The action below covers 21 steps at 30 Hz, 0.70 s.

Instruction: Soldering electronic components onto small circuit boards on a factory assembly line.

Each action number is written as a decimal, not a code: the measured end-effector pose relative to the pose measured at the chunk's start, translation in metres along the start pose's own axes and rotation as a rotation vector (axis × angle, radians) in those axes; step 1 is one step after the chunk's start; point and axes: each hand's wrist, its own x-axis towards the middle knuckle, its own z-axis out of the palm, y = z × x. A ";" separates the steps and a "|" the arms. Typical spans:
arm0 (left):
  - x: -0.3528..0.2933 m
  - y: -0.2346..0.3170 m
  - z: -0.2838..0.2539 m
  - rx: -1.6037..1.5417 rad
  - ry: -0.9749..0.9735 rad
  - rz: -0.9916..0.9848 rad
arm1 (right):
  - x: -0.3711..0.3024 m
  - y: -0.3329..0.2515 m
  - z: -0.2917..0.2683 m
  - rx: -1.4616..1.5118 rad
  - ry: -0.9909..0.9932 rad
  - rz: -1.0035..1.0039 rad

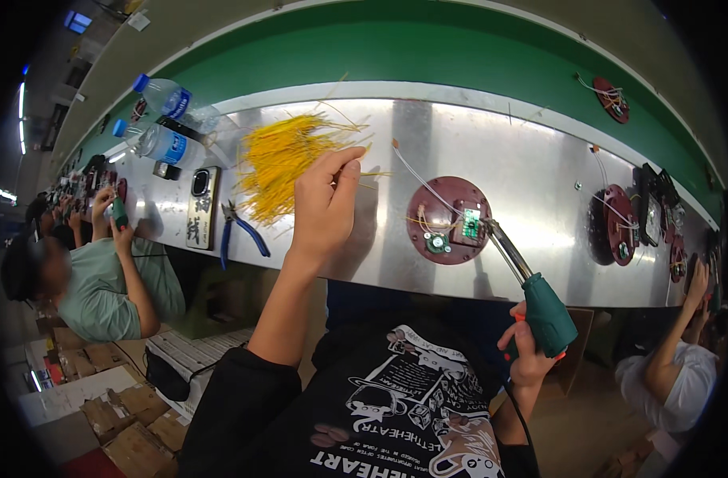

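My right hand (pixel 525 350) grips a green soldering gun (pixel 547 315) with orange-red parts. Its metal tip reaches the small green circuit board (pixel 470 225) on a round maroon disc (pixel 450 193). A white lead (pixel 416 173) runs from the board to a small connector beyond the disc. To the left, my left hand (pixel 328 195) is raised with thumb and fingertips pinched on a thin yellow wire (pixel 368 149), only a short bit of which shows. Right beside that hand, a loose heap of yellow wires (pixel 280 159) lies on the metal bench (pixel 372 267).
Blue-handled pliers (pixel 243 231), a phone (pixel 202 209) and two water bottles (pixel 160 143) occupy the bench's left. Another maroon disc (pixel 619 223) stands to the right; one more (pixel 611 99) lies on the green strip behind. Co-workers (pixel 113 283) sit on both sides.
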 end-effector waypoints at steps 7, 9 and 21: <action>0.006 -0.008 -0.010 -0.202 0.016 -0.188 | 0.002 0.002 -0.001 -0.021 -0.002 -0.001; 0.005 -0.012 -0.011 -0.206 -0.009 -0.213 | 0.001 0.004 -0.001 -0.016 -0.003 -0.008; 0.010 -0.022 -0.011 -0.199 0.011 -0.214 | 0.001 0.009 -0.001 -0.004 -0.003 -0.001</action>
